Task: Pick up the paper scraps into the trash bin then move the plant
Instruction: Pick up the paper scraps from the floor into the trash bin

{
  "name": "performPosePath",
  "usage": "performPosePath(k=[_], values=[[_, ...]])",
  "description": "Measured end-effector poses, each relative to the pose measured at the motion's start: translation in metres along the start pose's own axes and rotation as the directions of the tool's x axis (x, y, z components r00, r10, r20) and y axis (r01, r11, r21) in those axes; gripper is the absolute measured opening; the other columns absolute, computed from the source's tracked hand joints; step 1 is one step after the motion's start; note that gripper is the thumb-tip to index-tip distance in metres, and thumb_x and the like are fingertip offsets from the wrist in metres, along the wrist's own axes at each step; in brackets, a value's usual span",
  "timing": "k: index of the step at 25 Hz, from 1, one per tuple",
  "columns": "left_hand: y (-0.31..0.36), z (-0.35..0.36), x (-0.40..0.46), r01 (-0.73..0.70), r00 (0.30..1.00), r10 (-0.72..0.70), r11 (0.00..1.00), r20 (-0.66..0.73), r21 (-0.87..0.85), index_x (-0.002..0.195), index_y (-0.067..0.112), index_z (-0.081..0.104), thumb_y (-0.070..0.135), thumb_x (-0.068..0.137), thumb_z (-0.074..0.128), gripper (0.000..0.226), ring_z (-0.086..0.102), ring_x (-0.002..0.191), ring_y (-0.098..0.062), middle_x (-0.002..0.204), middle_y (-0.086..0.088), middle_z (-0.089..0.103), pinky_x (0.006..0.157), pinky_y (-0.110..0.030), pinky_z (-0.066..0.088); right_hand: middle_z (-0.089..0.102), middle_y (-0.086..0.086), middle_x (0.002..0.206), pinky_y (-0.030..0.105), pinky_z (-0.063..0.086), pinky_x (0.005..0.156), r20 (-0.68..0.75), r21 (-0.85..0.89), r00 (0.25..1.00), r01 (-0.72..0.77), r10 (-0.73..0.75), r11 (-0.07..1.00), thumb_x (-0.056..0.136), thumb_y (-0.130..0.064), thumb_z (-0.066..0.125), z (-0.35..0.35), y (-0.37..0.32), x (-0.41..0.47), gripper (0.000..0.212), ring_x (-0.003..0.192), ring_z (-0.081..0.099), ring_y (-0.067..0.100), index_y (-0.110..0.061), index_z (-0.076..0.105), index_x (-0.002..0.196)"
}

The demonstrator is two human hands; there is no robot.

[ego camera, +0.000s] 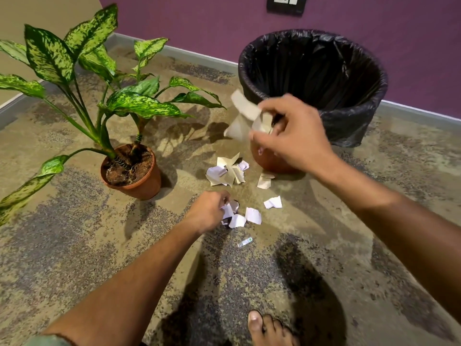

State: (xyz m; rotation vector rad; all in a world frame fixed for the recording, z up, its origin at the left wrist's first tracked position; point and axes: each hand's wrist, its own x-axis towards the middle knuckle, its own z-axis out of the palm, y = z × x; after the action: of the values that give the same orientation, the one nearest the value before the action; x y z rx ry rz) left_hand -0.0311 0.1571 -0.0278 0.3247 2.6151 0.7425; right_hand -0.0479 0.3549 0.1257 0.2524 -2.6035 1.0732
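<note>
My right hand (291, 131) holds a bunch of beige paper scraps (245, 118) in the air, just in front of the trash bin (359, 96) with its black liner. Low over the floor, my left hand (208, 213) pinches a white scrap (228, 211). More white scraps (253, 216) lie beside it, and a heap of scraps (227, 172) lies further back. A single white piece (273, 203) lies to the right. The plant (99, 78), with speckled green leaves, stands in a terracotta pot (139, 184) on the left.
A second brown pot (269, 162) stands behind my right hand, in front of the bin. A small clear tube (245, 242) lies on the mottled floor. My bare foot (268, 329) is at the bottom edge. The purple wall carries a switch plate (286, 5).
</note>
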Motion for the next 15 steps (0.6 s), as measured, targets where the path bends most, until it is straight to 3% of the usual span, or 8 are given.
performPosePath(k=[3,6,9,11,15], values=[[0.015,-0.003,0.002,-0.022,0.998,0.020,0.999,-0.059,-0.035,0.106,0.017,0.065,-0.004,0.084,0.059,0.032,0.057,0.077,-0.016,0.084,0.001,0.061,0.064,-0.023,0.043,0.062,-0.005,0.096,0.037,0.052,0.075,-0.195,-0.004,0.981,0.011,-0.012,1.000,0.069,-0.042,0.075,-0.031,-0.009,0.029,0.040,0.077,0.057,0.011,-0.029,0.067,0.106],[0.027,-0.007,0.000,-0.085,0.991,0.084,0.996,-0.105,0.000,0.108,0.015,0.065,-0.001,0.087,0.059,0.027,0.057,0.083,-0.017,0.096,-0.002,0.063,0.070,-0.023,0.043,0.063,-0.006,0.099,0.041,0.052,0.083,-0.304,-0.075,0.952,-0.064,0.039,0.995,0.068,-0.050,0.072,-0.052,0.003,0.052,0.045,0.086,0.061,0.014,-0.030,0.067,0.108],[0.037,-0.016,-0.002,-0.158,0.964,0.158,0.987,-0.212,0.015,0.110,0.011,0.066,0.002,0.089,0.060,0.024,0.057,0.088,-0.018,0.102,-0.003,0.063,0.078,-0.029,0.048,0.067,-0.009,0.100,0.033,0.048,0.086,-0.314,-0.144,0.944,-0.152,0.101,0.978,0.070,-0.048,0.070,-0.061,0.026,0.062,0.048,0.094,0.062,0.012,-0.028,0.065,0.113],[0.048,-0.024,-0.004,-0.227,0.929,0.221,0.974,-0.297,0.015,0.108,0.011,0.066,0.003,0.088,0.062,0.022,0.057,0.088,-0.017,0.098,0.001,0.061,0.078,-0.025,0.046,0.068,-0.011,0.103,0.031,0.045,0.088,-0.307,-0.175,0.944,-0.183,0.123,0.967,0.072,-0.047,0.071,-0.062,0.038,0.062,0.049,0.099,0.062,0.012,-0.026,0.064,0.116],[0.081,-0.052,-0.010,-0.429,0.788,0.376,0.903,-0.487,0.003,0.100,0.010,0.068,0.012,0.086,0.066,0.013,0.054,0.081,-0.009,0.089,0.003,0.059,0.073,-0.024,0.046,0.068,-0.011,0.109,0.033,0.043,0.090,-0.279,-0.214,0.948,-0.218,0.154,0.952,0.074,-0.056,0.069,-0.063,0.054,0.062,0.053,0.104,0.061,0.014,-0.028,0.063,0.118]])
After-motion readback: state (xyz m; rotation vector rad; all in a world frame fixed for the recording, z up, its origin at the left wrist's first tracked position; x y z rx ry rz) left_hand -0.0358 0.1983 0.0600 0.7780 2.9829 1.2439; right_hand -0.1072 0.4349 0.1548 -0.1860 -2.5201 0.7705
